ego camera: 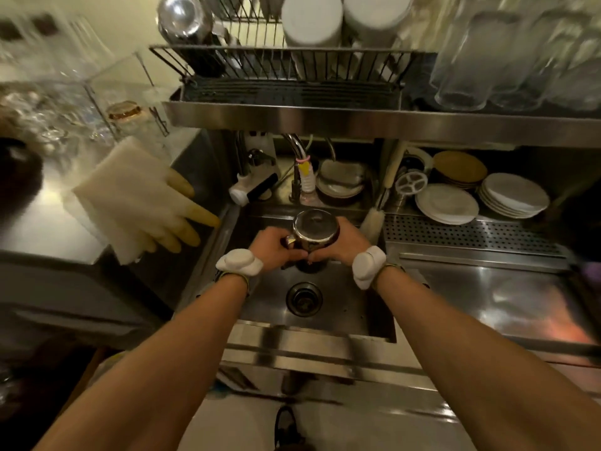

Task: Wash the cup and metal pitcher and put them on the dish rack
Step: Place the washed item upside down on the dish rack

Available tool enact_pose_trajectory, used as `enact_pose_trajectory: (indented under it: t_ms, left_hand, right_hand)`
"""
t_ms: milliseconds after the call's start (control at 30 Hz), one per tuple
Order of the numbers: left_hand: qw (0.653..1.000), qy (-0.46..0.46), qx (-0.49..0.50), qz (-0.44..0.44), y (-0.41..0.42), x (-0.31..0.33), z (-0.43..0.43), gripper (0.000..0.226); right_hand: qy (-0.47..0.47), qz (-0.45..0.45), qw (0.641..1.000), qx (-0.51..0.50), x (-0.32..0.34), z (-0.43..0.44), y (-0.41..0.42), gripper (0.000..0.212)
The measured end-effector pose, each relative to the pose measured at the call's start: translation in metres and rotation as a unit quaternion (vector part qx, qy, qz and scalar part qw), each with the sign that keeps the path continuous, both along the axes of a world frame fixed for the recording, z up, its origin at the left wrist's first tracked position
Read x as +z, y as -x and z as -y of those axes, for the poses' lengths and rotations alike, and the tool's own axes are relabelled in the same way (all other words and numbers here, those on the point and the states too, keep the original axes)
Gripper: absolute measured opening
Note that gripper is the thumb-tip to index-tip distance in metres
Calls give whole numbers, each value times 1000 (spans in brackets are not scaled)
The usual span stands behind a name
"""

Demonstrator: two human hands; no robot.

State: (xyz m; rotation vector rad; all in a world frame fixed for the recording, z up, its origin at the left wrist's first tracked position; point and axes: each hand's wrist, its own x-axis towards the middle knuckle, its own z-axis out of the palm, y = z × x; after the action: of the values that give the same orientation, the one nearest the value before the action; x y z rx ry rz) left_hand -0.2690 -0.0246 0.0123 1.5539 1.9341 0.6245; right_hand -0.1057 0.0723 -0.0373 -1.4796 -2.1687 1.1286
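The metal pitcher (314, 230) is held upside down over the steel sink (338, 307), its shiny base facing up. My left hand (274, 249) grips it on the left side, near the handle. My right hand (340, 244) grips its right side. Both hands meet below it, above the drain (304, 297). The wire dish rack (292, 65) stands on the shelf above the sink, holding white cups (312, 19) and another metal vessel (185, 17). Which cup the task means I cannot tell.
Rubber gloves (146, 203) hang over the left counter edge. The faucet (300, 164) rises behind the sink, with a bottle brush (374, 219) to its right. Stacked plates (514, 195) sit at the back right behind a perforated drain tray (468, 234). Glasses (487, 60) fill the upper right shelf.
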Motion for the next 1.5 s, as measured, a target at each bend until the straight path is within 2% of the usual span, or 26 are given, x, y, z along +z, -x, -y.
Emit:
enact_pose_trajectory:
  t_ms: [133,200,300,400,500,600,700,767,867,1000,1167,1267,1500]
  left_hand:
    - [994,-78,55,46,-16,28,25,18]
    - [990,-94,74,80,-29,41,39,20]
    - [983,-103,47,146,-44,58,57,25]
    - [984,-130,29,121,-48,72,68,40]
    - [985,-162,28,62,-54,87,75,31]
    - [979,-197,47,28,-53,104,77,25]
    - [969,-219,108,27,-40,122,72,27]
    - [971,-194,132,46,-32,135,67,44]
    - [986,-123,109,-20,-28,143,58,69]
    - [991,-72,90,-70,-30,131,52,75]
    - [993,-6,24,-115,-32,115,45,89]
    - [993,-15,-6,-119,-30,121,43,95]
    - [986,-127,-37,-106,-21,180,31,119]
  right_hand:
    - [-52,-83,995,-25,78,51,-12,101]
    - [-22,-134,990,-28,98,68,-19,100]
    - [1,-190,981,-25,119,83,-26,103]
    - [2,-230,972,-48,136,93,-24,110]
    - [-28,-245,965,-89,148,101,-20,109]
    - [-81,-220,966,-107,164,98,-18,104]
    - [-135,-178,972,-70,182,90,-17,101]
    - [-162,-136,976,-46,188,86,-16,101]
    - [-167,-98,980,-44,180,82,-16,102]
    - [-162,-22,986,-24,157,83,-20,99]
    - [-159,-22,987,-13,144,78,-19,97]
    - [-154,-25,988,17,155,72,-14,96]
    - [-216,-23,972,88,225,62,-1,104]
